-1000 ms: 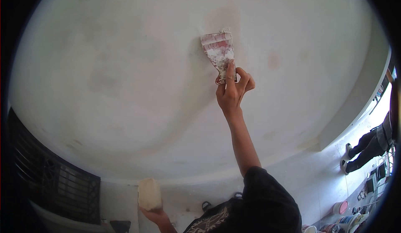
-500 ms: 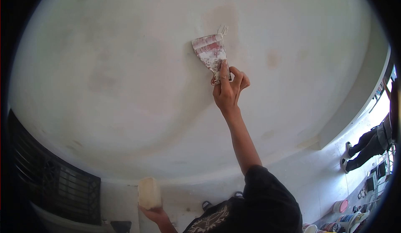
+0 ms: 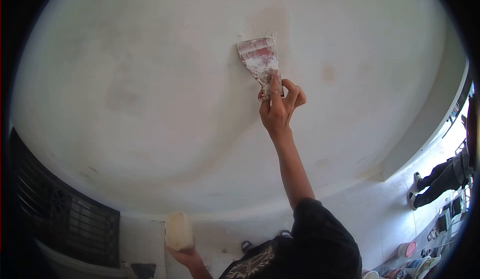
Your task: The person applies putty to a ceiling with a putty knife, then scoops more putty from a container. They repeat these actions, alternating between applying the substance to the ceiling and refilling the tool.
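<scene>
My right hand (image 3: 281,104) is closed round a putty knife (image 3: 261,61), its blade smeared with white and reddish paste. The blade's wide edge lies against the pale wall (image 3: 165,104), just below a beige patch (image 3: 272,21). Small ridges of wet white paste show on the wall at both ends of that edge. Low in the view, my left hand (image 3: 186,255) grips a cream-coloured plastic container (image 3: 179,231) from beneath. What the container holds cannot be made out.
A dark metal grille (image 3: 70,219) stands at lower left, with a dark object (image 3: 144,270) near it. At right, another person (image 3: 442,176) stands on the tiled floor. Several paint buckets (image 3: 406,249) and other items crowd the lower right.
My right hand and the putty knife have moved slightly right along the wall, and the blade has turned a little. My left hand with the container has stayed in place.
</scene>
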`<state>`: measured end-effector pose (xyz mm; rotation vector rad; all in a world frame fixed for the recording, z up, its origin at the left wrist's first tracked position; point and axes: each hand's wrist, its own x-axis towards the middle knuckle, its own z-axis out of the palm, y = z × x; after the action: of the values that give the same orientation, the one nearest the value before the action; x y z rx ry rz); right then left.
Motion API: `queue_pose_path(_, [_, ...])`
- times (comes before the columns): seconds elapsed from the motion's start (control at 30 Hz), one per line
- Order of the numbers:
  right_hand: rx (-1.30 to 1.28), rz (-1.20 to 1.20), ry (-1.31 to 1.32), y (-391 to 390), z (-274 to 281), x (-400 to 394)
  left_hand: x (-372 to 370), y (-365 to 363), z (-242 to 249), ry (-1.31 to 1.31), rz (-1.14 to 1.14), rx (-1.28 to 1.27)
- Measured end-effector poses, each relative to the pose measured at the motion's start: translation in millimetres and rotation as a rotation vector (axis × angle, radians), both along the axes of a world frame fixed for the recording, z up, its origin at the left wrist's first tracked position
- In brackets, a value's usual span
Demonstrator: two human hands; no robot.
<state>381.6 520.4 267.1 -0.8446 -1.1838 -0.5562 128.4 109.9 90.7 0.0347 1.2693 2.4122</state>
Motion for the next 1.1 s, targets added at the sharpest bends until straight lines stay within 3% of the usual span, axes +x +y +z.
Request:
queue_pose_path(0.17, [-0.047,0.061,0.022,-21.7,-4.6,17.3,1.2,1.5,0.4,-0.025,0.005,0.009])
queue_pose_path(0.27, [-0.103,0.589,0.414,-43.4,8.5,26.4,-0.4,2.4,-0.7,-0.04,0.016,0.007])
queue_pose_path(0.3, [-0.105,0.59,0.409,-46.9,7.1,31.3,0.8,3.5,0.0,-0.051,0.025,0.007])
queue_pose_path(0.37, [-0.127,0.849,0.453,-53.1,2.8,44.0,3.2,5.9,2.4,-0.058,0.013,0.009])
queue_pose_path(0.43, [-0.21,0.86,0.515,-68.5,11.3,48.0,5.0,10.4,3.6,-0.065,-0.001,0.013])
queue_pose_path(0.6, [-0.417,1.388,0.695,-90.8,-4.6,57.1,17.9,32.7,6.1,-0.08,-0.15,0.069])
queue_pose_path(0.73, [-0.585,1.403,0.655,-132.7,-29.7,41.0,44.1,66.4,10.9,-0.066,-0.269,0.074])
queue_pose_path(0.8, [-0.729,1.191,0.376,-158.7,-46.2,29.5,58.9,84.2,20.9,-0.121,-0.346,0.031])
queue_pose_path(0.83, [-0.773,1.214,0.351,-171.9,-54.5,19.9,63.1,92.8,15.9,-0.125,-0.376,0.042])
queue_pose_path(0.9, [-0.679,0.925,-0.11,-198.5,-71.8,-0.4,72.6,107.3,14.8,-0.113,-0.435,0.056])
queue_pose_path(0.93, [-0.706,0.939,-0.13,-206.6,-79.6,-3.8,77.7,113.7,21.0,-0.096,-0.471,0.06])
queue_pose_path(1.0, [-0.533,0.884,-0.592,-220.3,-90.0,-11.2,80.5,123.4,24.1,-0.127,-0.474,0.086])
queue_pose_path(1.1, [-0.563,0.832,-0.802,-228.8,-92.0,-4.4,77.2,124.7,32.6,-0.137,-0.534,0.147])
